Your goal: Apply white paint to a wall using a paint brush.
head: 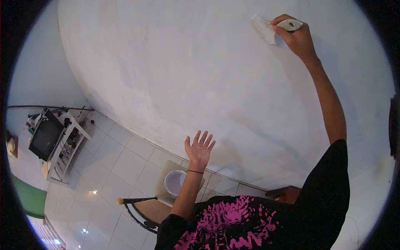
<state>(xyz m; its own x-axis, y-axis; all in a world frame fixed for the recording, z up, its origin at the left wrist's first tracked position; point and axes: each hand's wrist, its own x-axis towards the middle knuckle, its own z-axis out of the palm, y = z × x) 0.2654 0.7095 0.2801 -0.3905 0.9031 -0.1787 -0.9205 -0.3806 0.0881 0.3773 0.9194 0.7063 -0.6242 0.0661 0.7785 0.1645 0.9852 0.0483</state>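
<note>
High on the white wall [193,75], my right hand [295,34] grips a wide paintbrush by its pale handle [290,25]. White-coated bristles [265,29] press against or lie very near the wall surface. My left hand [199,152] is raised with palm up and fingers spread, holding nothing. Pale smudges mark its palm, and a thin dark band circles the wrist. Below the left forearm, a round bucket [173,182] with whitish liquid stands on a beige chair seat [161,197], partly hidden by the arm.
A chair backrest with a dark metal frame [140,200] rises beside the bucket. On the left, a white slatted stand [67,150] holds a flat screen [47,136] and cables. White tiles [106,175] cover the floor. A reddish-brown object [289,194] sits at the wall's base. Something green [29,197] shows at far left.
</note>
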